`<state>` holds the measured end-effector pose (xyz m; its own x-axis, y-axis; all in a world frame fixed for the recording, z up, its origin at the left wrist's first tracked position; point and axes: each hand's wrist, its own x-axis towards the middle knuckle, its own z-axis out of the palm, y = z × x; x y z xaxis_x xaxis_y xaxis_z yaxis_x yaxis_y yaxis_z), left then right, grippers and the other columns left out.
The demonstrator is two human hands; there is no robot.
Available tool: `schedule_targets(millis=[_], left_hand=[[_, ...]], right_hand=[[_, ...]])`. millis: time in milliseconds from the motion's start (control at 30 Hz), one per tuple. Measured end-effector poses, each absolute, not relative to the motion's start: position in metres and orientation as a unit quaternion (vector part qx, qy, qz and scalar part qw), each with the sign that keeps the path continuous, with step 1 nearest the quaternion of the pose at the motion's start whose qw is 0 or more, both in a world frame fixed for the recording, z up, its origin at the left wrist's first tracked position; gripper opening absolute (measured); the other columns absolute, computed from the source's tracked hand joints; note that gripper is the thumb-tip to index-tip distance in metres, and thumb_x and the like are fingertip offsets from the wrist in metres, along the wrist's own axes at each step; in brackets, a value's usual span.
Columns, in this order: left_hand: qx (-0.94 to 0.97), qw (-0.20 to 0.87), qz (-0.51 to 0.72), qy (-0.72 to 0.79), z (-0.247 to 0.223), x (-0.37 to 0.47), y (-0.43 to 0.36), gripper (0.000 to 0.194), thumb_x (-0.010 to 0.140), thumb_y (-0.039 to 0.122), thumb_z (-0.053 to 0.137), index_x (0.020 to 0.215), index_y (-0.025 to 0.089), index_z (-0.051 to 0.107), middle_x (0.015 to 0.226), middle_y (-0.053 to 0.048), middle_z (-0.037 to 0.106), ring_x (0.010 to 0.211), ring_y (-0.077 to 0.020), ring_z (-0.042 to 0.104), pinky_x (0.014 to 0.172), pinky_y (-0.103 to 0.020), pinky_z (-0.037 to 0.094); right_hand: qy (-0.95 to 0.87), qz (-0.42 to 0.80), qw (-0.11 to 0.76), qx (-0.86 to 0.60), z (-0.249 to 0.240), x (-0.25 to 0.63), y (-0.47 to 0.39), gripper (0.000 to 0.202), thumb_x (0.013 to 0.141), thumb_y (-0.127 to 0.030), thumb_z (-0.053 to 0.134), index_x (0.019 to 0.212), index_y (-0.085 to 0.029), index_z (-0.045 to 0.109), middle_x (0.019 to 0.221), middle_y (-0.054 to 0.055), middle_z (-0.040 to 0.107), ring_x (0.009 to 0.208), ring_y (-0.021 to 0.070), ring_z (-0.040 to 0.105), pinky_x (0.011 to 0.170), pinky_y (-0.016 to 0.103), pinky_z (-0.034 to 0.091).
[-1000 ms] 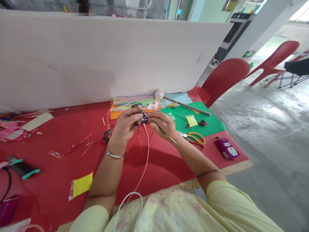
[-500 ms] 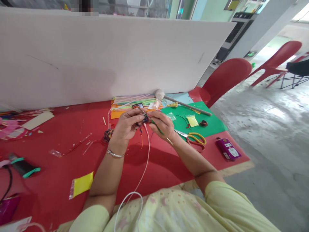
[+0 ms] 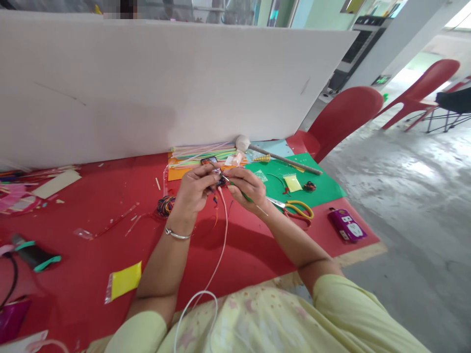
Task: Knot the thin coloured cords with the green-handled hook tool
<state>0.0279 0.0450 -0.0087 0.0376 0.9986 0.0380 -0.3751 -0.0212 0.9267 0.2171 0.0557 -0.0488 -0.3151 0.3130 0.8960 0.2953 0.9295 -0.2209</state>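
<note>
Over the red table (image 3: pixel 243 264), my left hand (image 3: pixel 196 189) is closed on a small dark piece that I cannot make out. My right hand (image 3: pixel 247 186) grips a thin tool (image 3: pixel 247 197) with a green part and a metal end pointing at that piece. The fingertips of both hands are close together. Behind them lies a phone (image 3: pixel 209 160) with its screen lit. A white cable (image 3: pixel 223 235) runs from under the hands toward my shirt. A coil of dark coloured cord (image 3: pixel 165 206) is beside my left wrist.
Scissors (image 3: pixel 298 210) lie right of my right wrist, near a green sheet (image 3: pixel 324 189) holding a yellow packet (image 3: pixel 292 183). A purple pack (image 3: pixel 348 225) is at the right edge. Yellow packet (image 3: pixel 126 280) and black-teal tool (image 3: pixel 36 255) lie left. A white board (image 3: pixel 147 88) stands behind.
The green tool in my right hand has turned slightly, and its metal end now shows by my left fingertips. The view has shifted a little.
</note>
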Motion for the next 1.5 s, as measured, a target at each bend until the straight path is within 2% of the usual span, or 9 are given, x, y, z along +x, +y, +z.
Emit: schedule_targets(millis=[167, 300, 467, 567, 667, 933, 1167, 1333, 1500], left_hand=[[0.453, 0.438, 0.66, 0.408, -0.011, 0.039, 0.041, 0.029, 0.066, 0.016, 0.083, 0.095, 0.021, 0.086, 0.067, 0.004, 0.06, 0.06, -0.0084, 0.05, 0.057, -0.022, 0.041], [0.376, 0.574, 0.627, 0.368, -0.004, 0.04, 0.038, 0.028, 0.062, 0.019, 0.085, 0.09, 0.019, 0.084, 0.059, 0.006, 0.052, 0.051, -0.0064, 0.041, 0.047, -0.021, 0.03], [0.33, 0.695, 0.543, 0.336, 0.004, 0.023, 0.041, 0.03, 0.054, 0.016, 0.085, 0.084, 0.015, 0.083, 0.058, 0.004, 0.055, 0.049, -0.0042, 0.039, 0.045, -0.018, 0.028], [0.334, 0.71, 0.523, 0.333, 0.002, 0.017, 0.044, 0.031, 0.053, 0.014, 0.084, 0.084, 0.014, 0.084, 0.055, 0.004, 0.053, 0.047, -0.0039, 0.038, 0.044, -0.018, 0.027], [0.344, 0.699, 0.528, 0.337, -0.001, 0.016, 0.045, 0.031, 0.054, 0.013, 0.083, 0.085, 0.015, 0.084, 0.054, 0.004, 0.053, 0.047, -0.0039, 0.038, 0.044, -0.018, 0.028], [0.385, 0.657, 0.531, 0.372, 0.0, 0.014, 0.046, 0.023, 0.056, 0.017, 0.083, 0.078, 0.016, 0.084, 0.053, 0.002, 0.055, 0.046, -0.0052, 0.041, 0.043, -0.019, 0.029], [0.396, 0.649, 0.512, 0.4, 0.001, 0.007, 0.049, 0.021, 0.053, 0.018, 0.082, 0.073, 0.015, 0.083, 0.051, 0.001, 0.056, 0.044, -0.0063, 0.044, 0.041, -0.019, 0.03], [0.397, 0.666, 0.502, 0.384, 0.0, 0.009, 0.048, 0.022, 0.052, 0.017, 0.082, 0.074, 0.016, 0.084, 0.049, 0.002, 0.055, 0.043, -0.0054, 0.043, 0.044, -0.019, 0.034], [0.397, 0.682, 0.496, 0.363, -0.006, 0.01, 0.05, 0.023, 0.056, 0.017, 0.083, 0.078, 0.017, 0.085, 0.053, 0.002, 0.058, 0.044, -0.0056, 0.044, 0.044, -0.02, 0.035]], right_hand=[[-0.801, 0.003, 0.559, -0.214, -0.046, 0.207, 0.055, 0.027, 0.105, -0.02, 0.06, 0.129, -0.022, 0.07, 0.126, 0.013, 0.074, 0.117, 0.0226, 0.075, 0.103, 0.039, 0.066], [-0.771, -0.075, 0.597, -0.209, -0.055, 0.198, 0.055, 0.038, 0.104, -0.024, 0.063, 0.142, -0.022, 0.064, 0.137, 0.016, 0.069, 0.127, 0.0265, 0.07, 0.107, 0.042, 0.064], [-0.795, -0.105, 0.574, -0.162, -0.055, 0.209, 0.059, 0.042, 0.105, -0.035, 0.063, 0.142, -0.017, 0.064, 0.136, 0.02, 0.069, 0.125, 0.0284, 0.072, 0.105, 0.042, 0.066], [-0.835, -0.103, 0.52, -0.15, -0.046, 0.224, 0.062, 0.04, 0.105, -0.039, 0.062, 0.139, -0.018, 0.065, 0.133, 0.019, 0.071, 0.123, 0.0276, 0.074, 0.103, 0.04, 0.067], [-0.859, -0.088, 0.481, -0.153, -0.038, 0.236, 0.063, 0.034, 0.104, -0.032, 0.065, 0.136, -0.019, 0.066, 0.133, 0.017, 0.072, 0.124, 0.0263, 0.074, 0.103, 0.038, 0.067], [-0.878, -0.074, 0.444, -0.162, -0.032, 0.242, 0.057, 0.032, 0.101, -0.024, 0.068, 0.133, -0.02, 0.07, 0.138, 0.016, 0.073, 0.125, 0.0261, 0.075, 0.103, 0.037, 0.066], [-0.89, 0.066, 0.425, -0.152, -0.018, 0.251, 0.053, 0.03, 0.105, -0.024, 0.062, 0.133, -0.02, 0.071, 0.141, 0.015, 0.072, 0.129, 0.0244, 0.073, 0.109, 0.04, 0.064], [-0.849, 0.207, 0.462, -0.151, -0.015, 0.251, 0.054, 0.022, 0.105, -0.027, 0.062, 0.117, -0.022, 0.08, 0.132, 0.012, 0.077, 0.12, 0.0216, 0.076, 0.104, 0.039, 0.065], [-0.818, 0.254, 0.487, -0.171, -0.018, 0.245, 0.051, 0.024, 0.106, -0.032, 0.061, 0.107, -0.021, 0.083, 0.125, 0.011, 0.08, 0.115, 0.0209, 0.078, 0.099, 0.037, 0.066]])
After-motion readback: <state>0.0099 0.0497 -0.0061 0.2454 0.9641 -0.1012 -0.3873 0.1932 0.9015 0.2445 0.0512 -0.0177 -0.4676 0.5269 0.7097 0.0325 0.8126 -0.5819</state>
